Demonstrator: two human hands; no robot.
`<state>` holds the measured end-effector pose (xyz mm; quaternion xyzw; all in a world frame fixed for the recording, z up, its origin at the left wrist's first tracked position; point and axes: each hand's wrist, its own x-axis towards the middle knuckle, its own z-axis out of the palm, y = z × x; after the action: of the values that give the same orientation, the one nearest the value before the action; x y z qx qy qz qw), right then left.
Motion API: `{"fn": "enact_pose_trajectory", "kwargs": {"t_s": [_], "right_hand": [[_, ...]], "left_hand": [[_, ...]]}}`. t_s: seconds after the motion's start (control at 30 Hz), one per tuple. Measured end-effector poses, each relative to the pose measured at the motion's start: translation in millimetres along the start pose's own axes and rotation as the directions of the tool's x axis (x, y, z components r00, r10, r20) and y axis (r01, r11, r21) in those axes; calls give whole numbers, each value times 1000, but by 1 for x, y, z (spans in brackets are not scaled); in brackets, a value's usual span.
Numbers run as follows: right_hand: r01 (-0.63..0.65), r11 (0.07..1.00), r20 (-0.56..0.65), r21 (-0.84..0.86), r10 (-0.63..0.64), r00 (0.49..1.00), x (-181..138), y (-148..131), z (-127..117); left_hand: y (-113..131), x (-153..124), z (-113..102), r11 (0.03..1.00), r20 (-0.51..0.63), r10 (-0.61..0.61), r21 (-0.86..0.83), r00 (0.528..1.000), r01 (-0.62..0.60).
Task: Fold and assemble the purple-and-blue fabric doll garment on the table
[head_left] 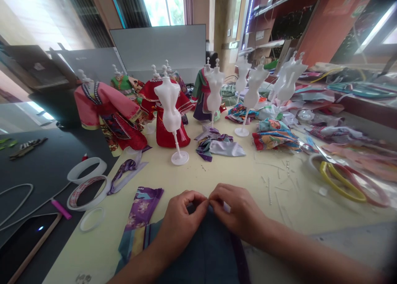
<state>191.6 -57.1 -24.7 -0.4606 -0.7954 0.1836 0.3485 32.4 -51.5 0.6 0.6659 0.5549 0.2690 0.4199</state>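
The person's left hand [182,224] and right hand [238,211] are pinching the top edge of a dark blue cloth [201,251], with the fingertips [214,199] drawn narrow and nearly meeting. A purple floral fabric strip [142,207] is lying just left of the fingers — yellow-handled scissors [341,184] are resting well right, and a white dress form [169,106] is standing straight ahead.

**Navy cloth [204,251]: plain dark blue confirmed.**
Left of it, a printed cloth [141,218] was recorded: purple floral, yellow and teal bands.
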Motion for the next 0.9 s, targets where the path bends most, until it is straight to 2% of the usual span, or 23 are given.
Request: {"fn": "enact_pose_trajectory", "kwargs": {"t_s": [0.3, 0.4, 0.53, 0.63, 0.77, 0.9], "right_hand": [[46, 998, 19, -51, -45, 999, 1, -1, 2], [-65, 997, 19, 41, 64, 998, 2, -3, 2], [-273, 936, 82, 224, 262, 962, 4, -5, 2], [-331, 884, 126, 331, 306, 944, 5, -3, 4], [-334, 888, 105, 315, 317, 942, 6, 1, 5], [-226, 954, 19, 198, 226, 974, 3, 1, 6]], "left_hand": [[-4, 0, 3, 995, -3, 76, 60, 997, -76], [-4, 0, 4, 998, 0, 61, 8, 998, -61], [-5, -1, 4, 994, 37, -3, -111, 999, 7], [-7, 0, 3, 986, 53, -26, -164, 998, 35], [-5, 1, 0, 989, 65, -34, -144, 997, 44], [-1, 1, -1, 997, 32, -38, -61, 999, 40]]}}
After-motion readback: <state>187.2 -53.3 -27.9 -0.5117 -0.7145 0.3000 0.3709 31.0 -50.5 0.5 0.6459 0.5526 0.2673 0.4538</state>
